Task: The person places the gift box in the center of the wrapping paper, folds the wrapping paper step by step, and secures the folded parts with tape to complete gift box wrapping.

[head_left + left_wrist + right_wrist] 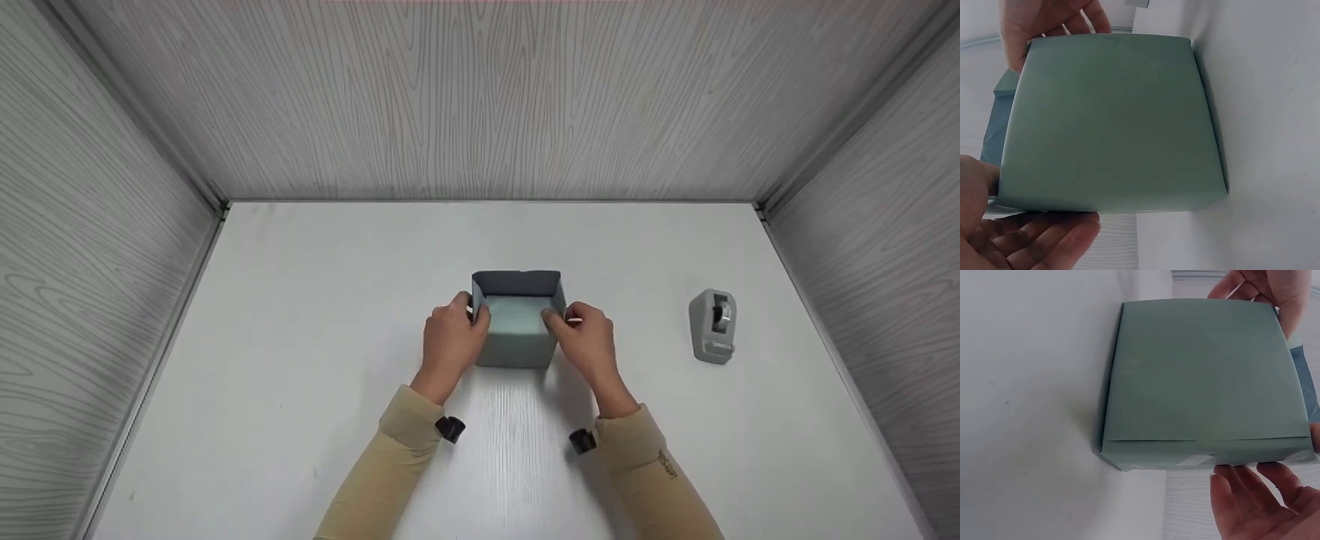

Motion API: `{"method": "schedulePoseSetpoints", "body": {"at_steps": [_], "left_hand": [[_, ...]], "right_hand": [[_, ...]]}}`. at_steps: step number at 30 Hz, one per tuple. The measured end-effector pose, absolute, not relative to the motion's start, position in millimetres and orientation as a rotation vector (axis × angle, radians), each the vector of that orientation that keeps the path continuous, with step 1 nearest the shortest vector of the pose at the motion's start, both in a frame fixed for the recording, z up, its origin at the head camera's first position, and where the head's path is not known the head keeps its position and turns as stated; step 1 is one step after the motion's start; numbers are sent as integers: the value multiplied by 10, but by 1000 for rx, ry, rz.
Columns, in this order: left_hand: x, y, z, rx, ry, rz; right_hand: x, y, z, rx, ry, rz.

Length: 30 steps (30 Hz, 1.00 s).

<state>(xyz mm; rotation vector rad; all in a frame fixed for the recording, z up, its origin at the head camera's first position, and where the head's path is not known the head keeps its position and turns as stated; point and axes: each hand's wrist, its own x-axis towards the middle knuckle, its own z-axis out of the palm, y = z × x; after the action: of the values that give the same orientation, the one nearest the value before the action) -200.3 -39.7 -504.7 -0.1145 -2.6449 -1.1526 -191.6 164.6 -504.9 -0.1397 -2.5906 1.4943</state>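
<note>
A grey-green paper box (516,351) stands on the table between both hands, a dark panel (517,283) upright at its far side. My left hand (454,335) grips the left side near the top, thumb on the upper edge and fingers against the outer wall. On the opposite side my right hand (589,337) pinches the edge in the same way. The left wrist view shows the box's smooth near face (1112,124). In the right wrist view, shiny patches (1196,460) lie along the side wall above the right fingers. Much of the interior is hard to make out.
A grey tape dispenser (712,327) with a roll in it stands to the right on the white table (300,337). Wood-grained panels enclose the table at the back (480,97), left (82,247) and right (885,225).
</note>
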Motion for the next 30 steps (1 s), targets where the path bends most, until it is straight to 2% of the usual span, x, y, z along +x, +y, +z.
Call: {"method": "schedulePoseSetpoints", "body": {"at_steps": [8,15,30], "left_hand": [[-2003,-390,-5043,-152,-2629,-1145],[-2001,-385,-5041,-161,-2638,-1123],[-2037,-336,-5015,-134,-2634,-978]], "right_hand": [[-1963,1685,-5024,-278,-2536,1802],[-1955,1694,-5039,-328,-2519,1832],[-2002,1584,-5002,-273,-2642,1329]]}}
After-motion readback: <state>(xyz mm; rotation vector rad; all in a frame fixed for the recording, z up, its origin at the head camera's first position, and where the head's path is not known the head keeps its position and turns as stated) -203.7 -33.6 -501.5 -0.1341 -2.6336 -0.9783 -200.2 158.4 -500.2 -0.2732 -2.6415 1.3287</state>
